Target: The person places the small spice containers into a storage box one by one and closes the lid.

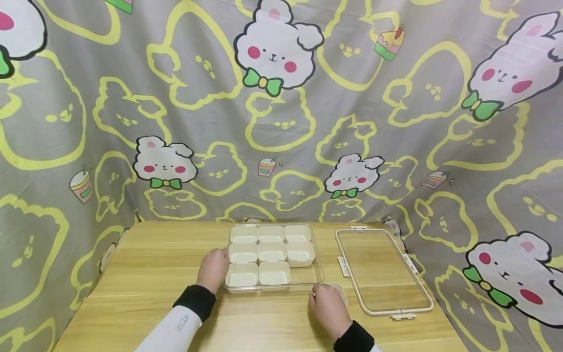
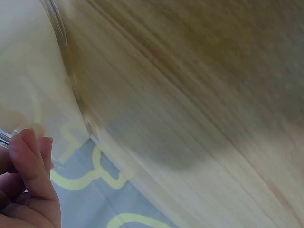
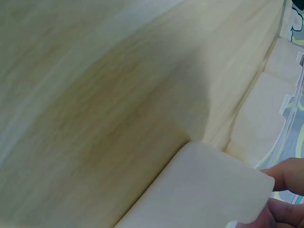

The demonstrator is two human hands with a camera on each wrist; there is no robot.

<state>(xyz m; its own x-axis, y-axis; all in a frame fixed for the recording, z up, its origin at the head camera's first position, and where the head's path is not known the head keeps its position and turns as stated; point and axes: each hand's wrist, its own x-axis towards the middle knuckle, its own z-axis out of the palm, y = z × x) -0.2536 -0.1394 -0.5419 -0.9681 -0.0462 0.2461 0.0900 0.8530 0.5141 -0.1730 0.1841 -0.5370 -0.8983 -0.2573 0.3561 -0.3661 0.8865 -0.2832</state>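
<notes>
A clear tray (image 1: 308, 277) holds several cream square cups (image 1: 271, 252) in rows; its front right corner holds no cup. My left hand (image 1: 214, 268) grips the tray's left wall, its fingertips pinching the clear rim in the left wrist view (image 2: 31, 175). Just off the tray's front right corner, my right hand (image 1: 327, 308) holds another cream cup (image 1: 337, 289), partly hidden by the hand. In the right wrist view, thumb and fingers (image 3: 285, 175) pinch the edge of that cup (image 3: 204, 185), close to the table surface.
To the right of the tray, a clear lid (image 1: 382, 269) with a cream frame and side clips lies on the wooden table (image 1: 162, 249). A grey patterned curtain (image 1: 281, 127) hangs behind the table and along both sides.
</notes>
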